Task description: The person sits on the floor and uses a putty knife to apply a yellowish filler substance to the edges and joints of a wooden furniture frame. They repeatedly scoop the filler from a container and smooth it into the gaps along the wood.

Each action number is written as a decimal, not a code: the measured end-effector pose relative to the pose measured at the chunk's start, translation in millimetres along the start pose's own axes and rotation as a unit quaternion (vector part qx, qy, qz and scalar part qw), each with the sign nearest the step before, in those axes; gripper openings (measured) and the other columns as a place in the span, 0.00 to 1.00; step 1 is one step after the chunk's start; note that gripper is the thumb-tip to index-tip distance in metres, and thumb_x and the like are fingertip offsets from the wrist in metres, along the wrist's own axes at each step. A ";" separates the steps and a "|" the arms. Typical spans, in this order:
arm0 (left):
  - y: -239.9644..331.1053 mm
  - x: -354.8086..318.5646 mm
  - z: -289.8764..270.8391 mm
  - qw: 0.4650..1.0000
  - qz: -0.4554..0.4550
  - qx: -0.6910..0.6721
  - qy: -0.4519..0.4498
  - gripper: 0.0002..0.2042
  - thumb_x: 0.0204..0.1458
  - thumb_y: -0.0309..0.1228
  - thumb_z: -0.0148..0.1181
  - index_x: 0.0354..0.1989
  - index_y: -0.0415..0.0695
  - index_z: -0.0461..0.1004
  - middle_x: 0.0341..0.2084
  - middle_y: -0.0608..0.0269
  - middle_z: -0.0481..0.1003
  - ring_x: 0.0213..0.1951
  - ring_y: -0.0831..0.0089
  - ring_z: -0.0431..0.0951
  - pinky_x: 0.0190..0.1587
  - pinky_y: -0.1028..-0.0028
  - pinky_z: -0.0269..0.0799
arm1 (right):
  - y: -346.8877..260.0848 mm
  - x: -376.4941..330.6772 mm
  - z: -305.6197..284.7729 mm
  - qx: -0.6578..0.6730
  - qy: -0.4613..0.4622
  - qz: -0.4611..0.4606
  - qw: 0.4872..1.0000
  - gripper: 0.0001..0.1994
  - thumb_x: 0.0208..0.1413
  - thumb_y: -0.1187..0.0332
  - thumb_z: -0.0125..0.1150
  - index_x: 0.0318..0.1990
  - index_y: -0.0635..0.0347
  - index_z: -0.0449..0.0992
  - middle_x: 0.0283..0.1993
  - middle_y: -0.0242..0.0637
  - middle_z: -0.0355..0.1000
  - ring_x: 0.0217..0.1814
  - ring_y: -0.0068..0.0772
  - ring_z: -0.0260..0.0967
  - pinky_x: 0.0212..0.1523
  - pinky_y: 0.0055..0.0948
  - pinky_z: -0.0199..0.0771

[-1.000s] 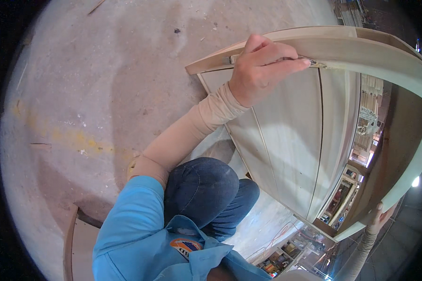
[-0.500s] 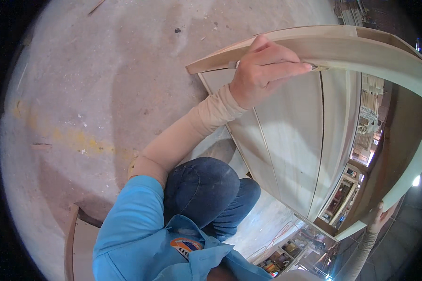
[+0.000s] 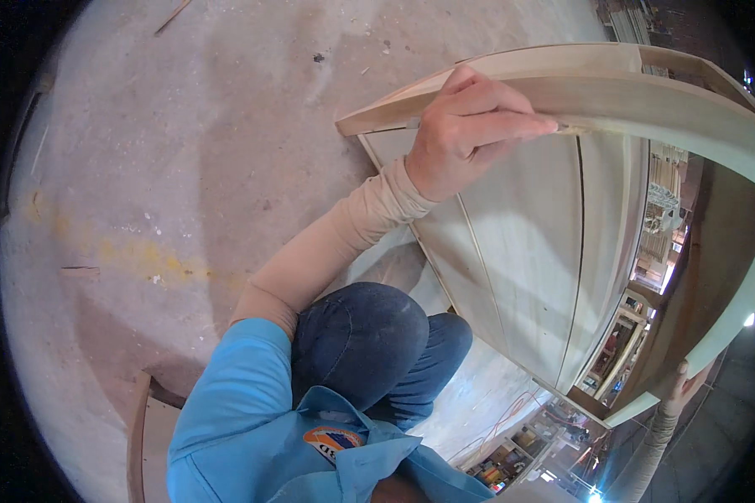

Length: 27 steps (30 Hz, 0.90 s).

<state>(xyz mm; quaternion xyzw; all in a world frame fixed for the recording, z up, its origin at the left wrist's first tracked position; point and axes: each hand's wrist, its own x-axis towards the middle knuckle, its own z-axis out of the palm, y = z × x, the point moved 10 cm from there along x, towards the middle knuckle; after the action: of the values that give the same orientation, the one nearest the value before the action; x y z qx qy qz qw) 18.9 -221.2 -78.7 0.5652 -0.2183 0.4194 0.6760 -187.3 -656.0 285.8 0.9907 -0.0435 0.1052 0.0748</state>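
Floor beyond left hand (fingers rightward)

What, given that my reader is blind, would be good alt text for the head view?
A left hand pinches a slim, mostly hidden object at the rail of a pale, panelled wooden frame, while the right hand touches its edge at lower right. Below are a blue shirt and bent-kneed jeans.

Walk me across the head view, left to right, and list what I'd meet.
Lower-left wooden piece → shirt badge → left hand → panel's dark groove → right hand.
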 end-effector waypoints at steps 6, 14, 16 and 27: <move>-2.4 0.3 1.9 0.999 -0.024 -0.025 -0.014 0.13 0.46 0.23 0.71 0.41 0.52 0.86 0.34 0.75 0.80 0.36 0.78 0.77 0.43 0.74 0.62 | 3.4 -6.4 -6.6 0.001 0.007 0.004 1.000 0.43 0.67 0.51 0.58 0.76 0.71 0.45 0.77 0.54 0.49 0.77 0.44 0.49 0.74 0.43 0.48; -0.4 5.3 8.4 0.997 -0.008 -0.051 -0.051 0.13 0.46 0.24 0.70 0.42 0.51 0.87 0.34 0.74 0.80 0.35 0.77 0.77 0.42 0.74 0.62 | -21.9 -8.5 -3.0 -0.032 0.002 -0.029 0.999 0.40 0.67 0.51 0.57 0.73 0.72 0.48 0.69 0.50 0.56 0.69 0.40 0.56 0.70 0.40 0.53; 2.3 8.6 6.7 0.997 -0.010 -0.052 -0.056 0.14 0.45 0.24 0.70 0.42 0.50 0.87 0.34 0.74 0.81 0.35 0.78 0.77 0.41 0.74 0.62 | -22.4 -12.2 -4.8 -0.033 0.004 -0.018 0.999 0.40 0.67 0.51 0.57 0.74 0.72 0.47 0.69 0.50 0.56 0.68 0.40 0.57 0.69 0.39 0.54; 11.1 54.0 6.3 0.995 0.042 0.010 -0.094 0.15 0.41 0.26 0.72 0.40 0.52 0.87 0.34 0.74 0.81 0.35 0.77 0.76 0.40 0.75 0.63 | 19.6 -42.8 -13.0 -0.006 0.004 0.017 1.000 0.41 0.67 0.54 0.59 0.75 0.70 0.47 0.74 0.51 0.52 0.73 0.41 0.55 0.71 0.40 0.53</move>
<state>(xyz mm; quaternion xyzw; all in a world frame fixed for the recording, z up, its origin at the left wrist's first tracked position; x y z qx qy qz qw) 40.9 -209.8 -29.0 0.5989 -0.3007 0.3947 0.6286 -233.6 -670.2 291.9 0.9889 -0.0604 0.1099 0.0791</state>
